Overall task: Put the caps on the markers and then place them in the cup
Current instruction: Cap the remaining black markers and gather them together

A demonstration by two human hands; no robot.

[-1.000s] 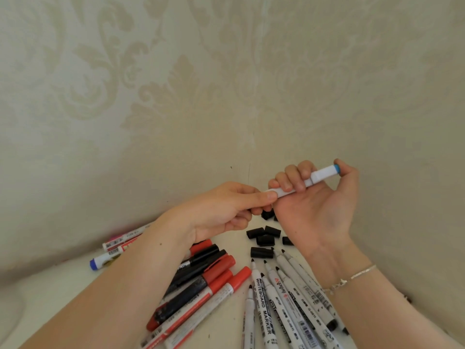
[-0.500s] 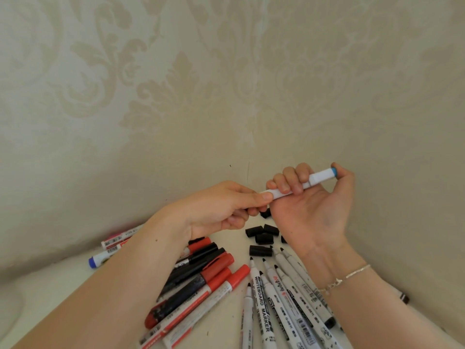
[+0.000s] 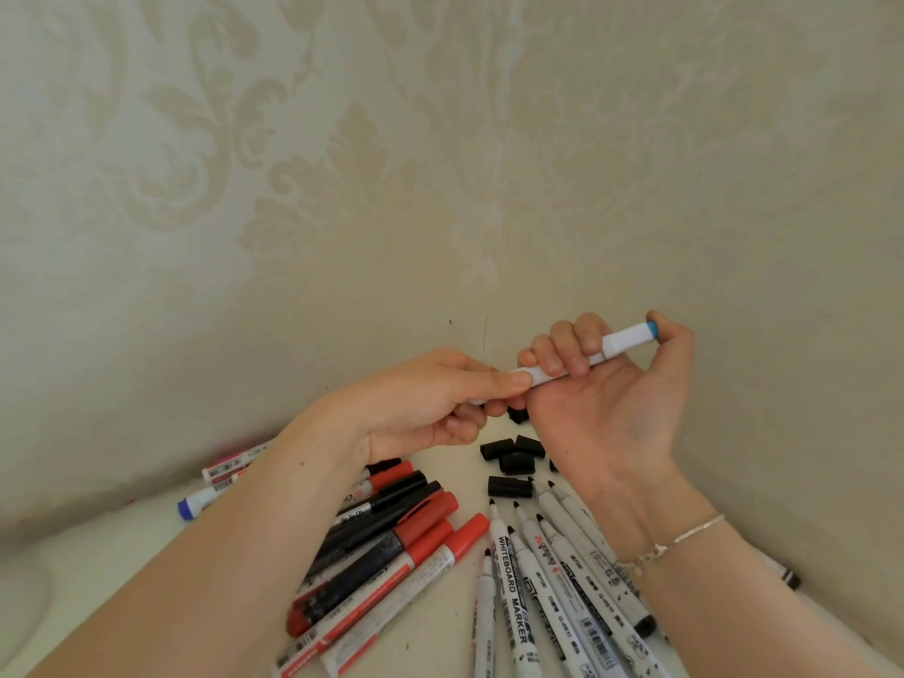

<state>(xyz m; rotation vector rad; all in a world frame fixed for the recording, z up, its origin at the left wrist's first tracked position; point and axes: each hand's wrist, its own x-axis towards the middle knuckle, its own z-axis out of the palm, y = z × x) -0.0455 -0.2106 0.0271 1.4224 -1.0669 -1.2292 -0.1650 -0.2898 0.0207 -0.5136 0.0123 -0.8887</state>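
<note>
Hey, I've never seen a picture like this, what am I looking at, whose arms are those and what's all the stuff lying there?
There is no machine here. The picture comes from a wide-angle camera worn on a person's head, looking down at their own two bare arms.

Both hands hold one white marker with a blue end, up in the air in front of a patterned wall. The right hand, with a thin bracelet on its wrist, wraps its fingers round the barrel. The left hand pinches the other end; whether a cap sits there is hidden by the fingers.

Below, on a pale table, lie loose black caps, a row of uncapped white markers and a bunch of red and black markers. No cup is in view.
</note>
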